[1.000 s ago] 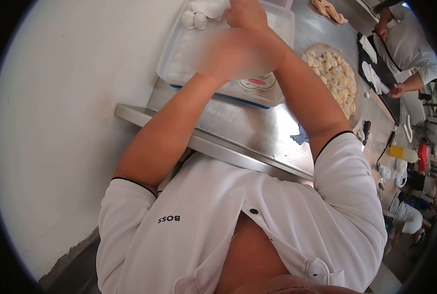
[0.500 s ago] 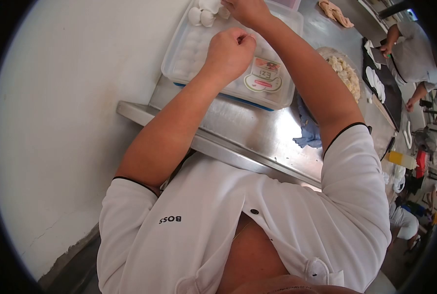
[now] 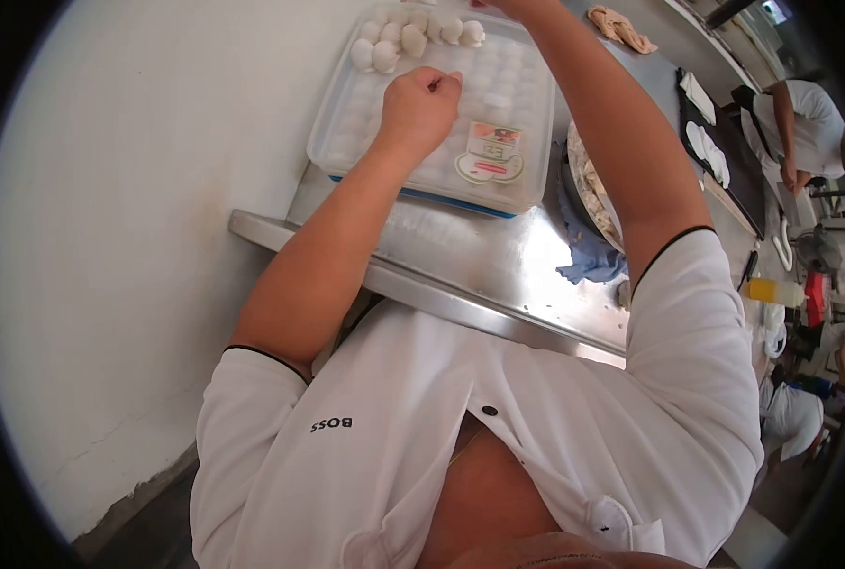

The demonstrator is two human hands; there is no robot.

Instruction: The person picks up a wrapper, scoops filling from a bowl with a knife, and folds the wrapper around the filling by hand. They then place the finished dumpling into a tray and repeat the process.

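Note:
My left hand (image 3: pixel 420 112) is curled, thumb against the fingers, above a lidded translucent plastic box (image 3: pixel 320 142). Whatever it may hold is hidden. My right hand (image 3: pixel 501 6) is mostly cut off by the top edge of the view, so its fingers cannot be made out. At the far left of the lid sits a cluster of several small white dumpling-like dough pieces (image 3: pixel 413 40). Rows of pale round pieces show dimly through the lid. A label (image 3: pixel 491 152) with a red and green print is on the near right part of the lid.
Right of the box, a bowl of pale chunks (image 3: pixel 595 190) stands by a blue cloth (image 3: pixel 593 261) on the steel table (image 3: pixel 460 251). A beige cloth (image 3: pixel 623 28) lies farther back. A wall (image 3: pixel 128 190) borders the left. A co-worker (image 3: pixel 806 123) stands at the right.
My right hand has moved up, mostly out of view, uncovering more dough pieces on the lid. My left hand stays curled, slightly farther left in view. The co-worker's hands have come together.

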